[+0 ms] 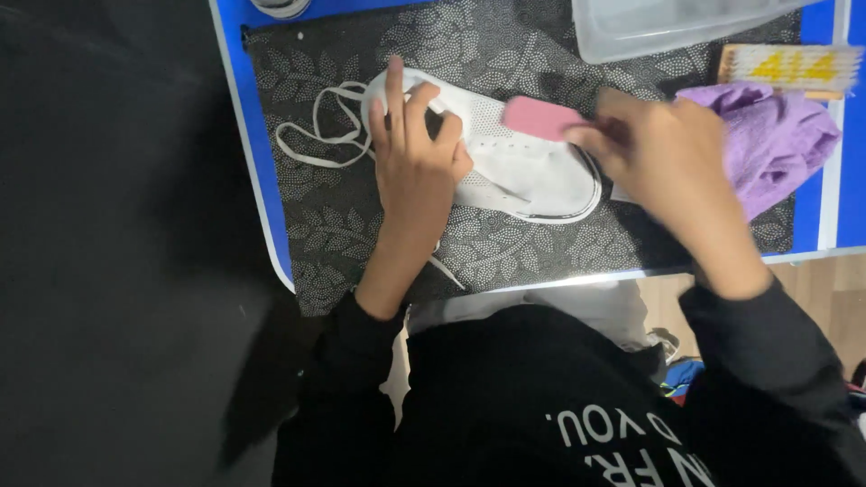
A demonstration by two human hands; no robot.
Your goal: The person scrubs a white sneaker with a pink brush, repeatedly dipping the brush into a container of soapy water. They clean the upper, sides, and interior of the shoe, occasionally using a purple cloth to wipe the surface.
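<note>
A white sneaker (519, 167) lies on a dark mat with a leaf pattern (343, 216), which covers the blue worktop (248, 117). Its long axis runs from upper left to lower right; the rounded end at the lower right looks like the toe, and the open end points to the upper left. Loose white laces (316, 135) trail out to the left of it.

The left hand (415, 167) rests on the shoe's upper-left part with fingers spread flat. The right hand (663, 158) pinches a pink eraser block (541, 117) in its fingertips, touching the shoe's upper. A purple cloth (780, 140) lies just behind the right hand, and a clear plastic container (658, 27) stands at the far edge.
</note>
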